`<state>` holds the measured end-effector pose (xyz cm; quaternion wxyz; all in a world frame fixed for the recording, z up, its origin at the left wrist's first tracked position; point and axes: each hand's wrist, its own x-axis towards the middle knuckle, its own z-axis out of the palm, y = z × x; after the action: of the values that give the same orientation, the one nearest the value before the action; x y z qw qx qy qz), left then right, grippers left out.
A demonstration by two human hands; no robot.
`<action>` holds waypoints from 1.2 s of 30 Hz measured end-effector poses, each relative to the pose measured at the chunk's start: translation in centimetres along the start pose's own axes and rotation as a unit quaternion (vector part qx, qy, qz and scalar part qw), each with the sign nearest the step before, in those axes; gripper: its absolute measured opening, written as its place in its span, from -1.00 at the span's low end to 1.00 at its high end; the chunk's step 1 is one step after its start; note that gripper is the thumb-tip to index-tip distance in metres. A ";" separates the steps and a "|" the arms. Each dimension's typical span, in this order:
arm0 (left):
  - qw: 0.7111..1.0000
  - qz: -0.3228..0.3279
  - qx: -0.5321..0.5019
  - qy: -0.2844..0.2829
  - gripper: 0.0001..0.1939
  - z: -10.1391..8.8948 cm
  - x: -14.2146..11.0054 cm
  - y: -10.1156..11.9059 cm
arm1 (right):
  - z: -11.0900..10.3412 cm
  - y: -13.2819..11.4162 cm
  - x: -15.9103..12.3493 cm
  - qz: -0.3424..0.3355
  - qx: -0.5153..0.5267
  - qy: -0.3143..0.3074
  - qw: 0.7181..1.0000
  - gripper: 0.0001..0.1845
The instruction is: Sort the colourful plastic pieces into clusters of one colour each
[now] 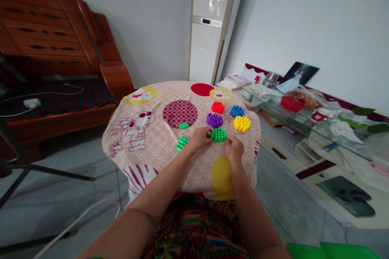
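Observation:
My left hand [201, 138] is closed at the left side of a green knobbly plastic cluster [218, 134] on the cloth-covered table. At its right edge my right hand [234, 149] pinches with thumb and fingers. What lies between the fingertips is too small to make out in full. Beyond the hands sit similar clusters: a purple cluster [214, 120], a red cluster [218, 107], a blue cluster [237, 111] and a yellow cluster [242, 124]. Left of my left hand lie a small green piece [183, 126] and a group of green pieces [182, 143].
A patterned cloth [152, 121] covers the round table. To the right stands a glass-topped cabinet [322, 139] crowded with papers, a red bowl [292, 103] and bags. A wooden bench [54, 44] is at the left, and a tall white air conditioner [206, 44] stands behind.

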<state>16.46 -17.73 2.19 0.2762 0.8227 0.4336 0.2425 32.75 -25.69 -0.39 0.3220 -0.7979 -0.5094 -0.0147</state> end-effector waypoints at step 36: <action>0.997 0.010 0.066 0.028 -0.79 -6.4 -3.2 -1.0 | 0.4 0.3 0.1 0.001 0.013 -0.002 1.000 -0.70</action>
<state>10.20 -18.39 5.73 0.2065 0.8365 0.4478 0.2391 32.95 -25.45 -0.86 0.3317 -0.7943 -0.5090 -0.0062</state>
